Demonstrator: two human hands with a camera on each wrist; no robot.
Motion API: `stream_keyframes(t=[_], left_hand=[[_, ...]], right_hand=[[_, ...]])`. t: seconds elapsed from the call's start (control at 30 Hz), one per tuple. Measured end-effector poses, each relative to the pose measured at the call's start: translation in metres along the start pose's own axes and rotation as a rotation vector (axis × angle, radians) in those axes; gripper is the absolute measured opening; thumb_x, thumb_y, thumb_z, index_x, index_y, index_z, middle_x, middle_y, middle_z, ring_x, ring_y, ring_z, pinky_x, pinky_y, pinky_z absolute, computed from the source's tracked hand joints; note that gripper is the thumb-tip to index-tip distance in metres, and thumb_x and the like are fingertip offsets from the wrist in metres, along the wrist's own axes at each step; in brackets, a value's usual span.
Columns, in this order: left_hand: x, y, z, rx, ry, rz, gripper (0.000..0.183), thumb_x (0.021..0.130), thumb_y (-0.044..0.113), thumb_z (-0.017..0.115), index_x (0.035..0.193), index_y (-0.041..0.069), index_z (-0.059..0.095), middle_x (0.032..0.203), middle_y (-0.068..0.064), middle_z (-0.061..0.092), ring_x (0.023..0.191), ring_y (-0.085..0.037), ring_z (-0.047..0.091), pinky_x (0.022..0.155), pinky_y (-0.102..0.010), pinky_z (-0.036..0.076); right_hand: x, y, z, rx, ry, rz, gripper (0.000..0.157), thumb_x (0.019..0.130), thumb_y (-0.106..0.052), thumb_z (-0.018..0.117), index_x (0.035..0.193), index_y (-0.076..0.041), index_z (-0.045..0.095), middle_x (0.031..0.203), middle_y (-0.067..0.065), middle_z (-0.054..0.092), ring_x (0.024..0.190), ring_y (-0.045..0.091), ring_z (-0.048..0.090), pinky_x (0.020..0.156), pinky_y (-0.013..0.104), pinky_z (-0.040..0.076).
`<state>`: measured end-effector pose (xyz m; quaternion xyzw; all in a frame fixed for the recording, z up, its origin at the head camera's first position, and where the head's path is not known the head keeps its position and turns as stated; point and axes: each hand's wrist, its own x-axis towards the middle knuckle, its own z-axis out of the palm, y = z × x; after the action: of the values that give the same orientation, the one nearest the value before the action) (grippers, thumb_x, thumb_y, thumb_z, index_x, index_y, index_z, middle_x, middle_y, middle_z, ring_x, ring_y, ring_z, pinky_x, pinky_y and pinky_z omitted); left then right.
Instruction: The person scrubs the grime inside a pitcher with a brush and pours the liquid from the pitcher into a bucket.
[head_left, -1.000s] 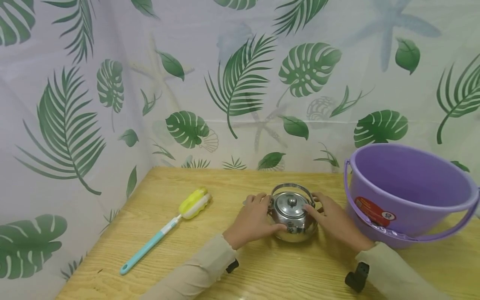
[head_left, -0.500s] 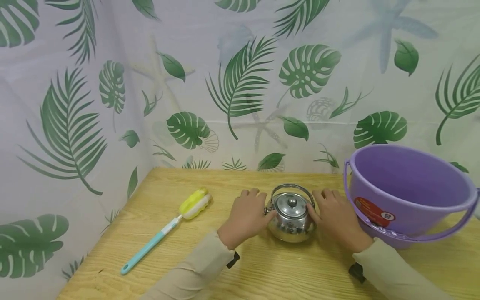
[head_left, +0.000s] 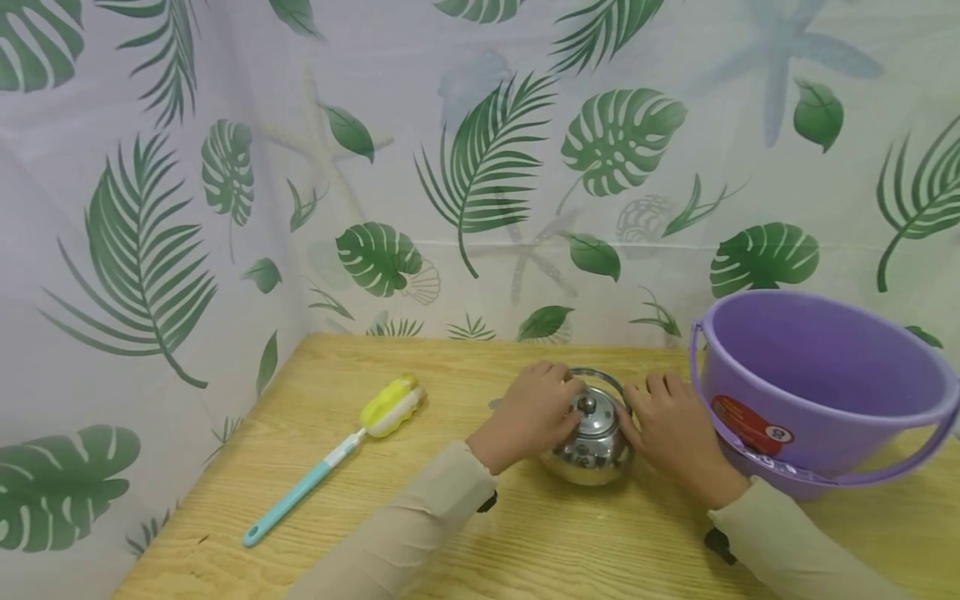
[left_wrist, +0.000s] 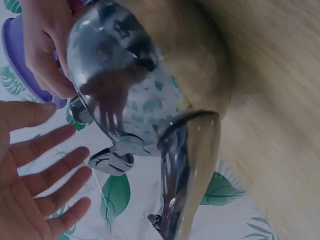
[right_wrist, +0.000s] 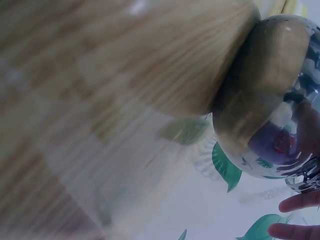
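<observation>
Kettle (head_left: pixel 588 460) of mirror-bright silver metal, round-bellied and upright, stands left of the round purple plastic bucket (head_left: pixel 840 440), its flank reflecting green leaves (left_wrist: pixel 152 106). Over its side farther from the bucket, the bare left hand (head_left: pixel 531 410) spreads straight fingers, gripping nothing; nearer the bucket, the bare right hand (head_left: pixel 675 429) has loosely extended fingers, likewise holding nothing.

A wooden table (head_left: pixel 570 550) with light, yellowish grain carries three things. A shiny metal kettle (head_left: pixel 588 457) stands upright on it. Well apart to the kettle's left lies a brush (head_left: pixel 333 460), set slantwise, its yellow-and-white sponge head toward the far edge and its turquoise handle toward the near side. To the kettle's right stands a purple bucket (head_left: pixel 825 437) with a red label.
</observation>
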<state>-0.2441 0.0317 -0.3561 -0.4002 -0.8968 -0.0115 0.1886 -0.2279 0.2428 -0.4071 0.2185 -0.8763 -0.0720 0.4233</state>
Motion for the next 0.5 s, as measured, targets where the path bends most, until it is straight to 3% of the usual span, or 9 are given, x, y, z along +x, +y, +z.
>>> stream_keyframes(t=[0.23, 0.5], left_hand=[[0.013, 0.000, 0.001, 0.081, -0.084, 0.098, 0.031, 0.094, 0.038, 0.053, 0.116, 0.018, 0.062, 0.114, 0.001, 0.062, 0.106, -0.014, 0.058, 0.094, -0.031, 0.046], [0.017, 0.000, 0.008, 0.134, -0.124, 0.088, 0.033, 0.096, 0.041, 0.049, 0.117, 0.018, 0.060, 0.113, 0.002, 0.061, 0.103, -0.013, 0.058, 0.092, -0.030, 0.046]], right_hand=[[-0.001, 0.001, -0.002, 0.024, -0.005, 0.001, 0.055, 0.094, -0.038, 0.025, 0.090, 0.000, 0.065, 0.077, 0.022, 0.055, 0.072, 0.037, 0.052, 0.059, 0.046, 0.045], [-0.001, 0.001, -0.002, 0.036, -0.006, 0.003, 0.053, 0.093, -0.037, 0.027, 0.090, 0.000, 0.065, 0.079, 0.021, 0.055, 0.075, 0.038, 0.052, 0.062, 0.047, 0.045]])
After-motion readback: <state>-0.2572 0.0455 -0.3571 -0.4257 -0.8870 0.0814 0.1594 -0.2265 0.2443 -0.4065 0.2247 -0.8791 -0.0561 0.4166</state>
